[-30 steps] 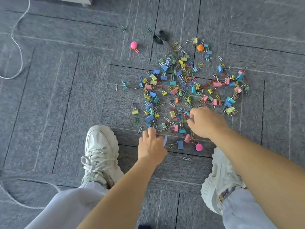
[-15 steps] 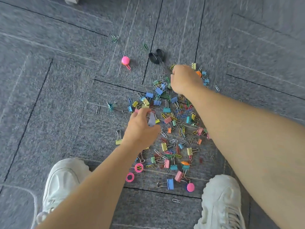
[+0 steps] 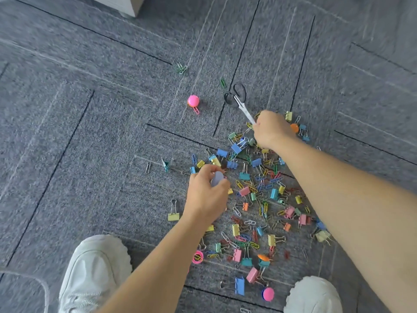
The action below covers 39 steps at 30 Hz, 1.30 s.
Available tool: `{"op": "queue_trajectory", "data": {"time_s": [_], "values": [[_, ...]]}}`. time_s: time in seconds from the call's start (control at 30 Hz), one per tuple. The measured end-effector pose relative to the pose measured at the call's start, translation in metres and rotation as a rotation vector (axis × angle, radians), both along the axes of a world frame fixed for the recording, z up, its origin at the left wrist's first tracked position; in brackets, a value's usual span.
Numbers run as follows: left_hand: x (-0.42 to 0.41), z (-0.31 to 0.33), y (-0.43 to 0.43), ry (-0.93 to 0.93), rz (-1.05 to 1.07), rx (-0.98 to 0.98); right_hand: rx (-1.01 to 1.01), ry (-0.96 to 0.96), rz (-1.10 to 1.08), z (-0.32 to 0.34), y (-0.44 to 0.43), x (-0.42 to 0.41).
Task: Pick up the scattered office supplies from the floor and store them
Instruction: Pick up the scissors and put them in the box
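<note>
Where clips (image 3: 252, 195) crowd the carpet (image 3: 90, 132), right hand (image 3: 272, 129) clamped on scissors (image 3: 237, 98), left hand (image 3: 207, 195) pinching a pale disc (image 3: 217, 178).

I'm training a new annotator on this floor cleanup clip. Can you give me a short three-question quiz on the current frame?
1. True or false: the right hand grips the scissors by the black handles.
2. The left hand holds: A) a pale lilac piece, B) an orange disc, C) nothing.
3. Which colour is the round holder lying alone left of the scissors?

Key: 1. False, it grips the blade end. 2. A. 3. Pink.
</note>
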<state>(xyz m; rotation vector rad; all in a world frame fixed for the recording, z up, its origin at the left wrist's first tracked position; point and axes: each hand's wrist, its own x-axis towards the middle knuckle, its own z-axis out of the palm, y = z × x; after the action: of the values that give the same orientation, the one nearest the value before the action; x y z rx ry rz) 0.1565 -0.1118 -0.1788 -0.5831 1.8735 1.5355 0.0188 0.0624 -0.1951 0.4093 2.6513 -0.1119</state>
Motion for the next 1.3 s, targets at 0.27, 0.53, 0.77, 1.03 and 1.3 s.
{"op": "queue_trajectory", "data": {"time_s": [0.27,0.53,0.77,1.03,1.3], "values": [[-0.032,0.036,0.006,-0.055,0.051,-0.010,-0.520,0.053,-0.255,0.058,0.018,0.015],[-0.007,0.173,-0.042,0.049,-0.109,-0.348,-0.701,0.032,-0.209,0.209,0.005,0.058],[0.037,0.379,-0.077,0.336,-0.177,-0.450,-0.812,-0.024,0.206,0.430,-0.035,0.133],[0.187,0.545,-0.129,0.778,-0.190,-0.919,-0.991,-0.030,0.479,0.635,-0.083,0.266],[0.336,0.628,-0.183,0.897,0.240,-0.748,-1.413,-0.085,0.474,0.757,-0.168,0.391]]}}
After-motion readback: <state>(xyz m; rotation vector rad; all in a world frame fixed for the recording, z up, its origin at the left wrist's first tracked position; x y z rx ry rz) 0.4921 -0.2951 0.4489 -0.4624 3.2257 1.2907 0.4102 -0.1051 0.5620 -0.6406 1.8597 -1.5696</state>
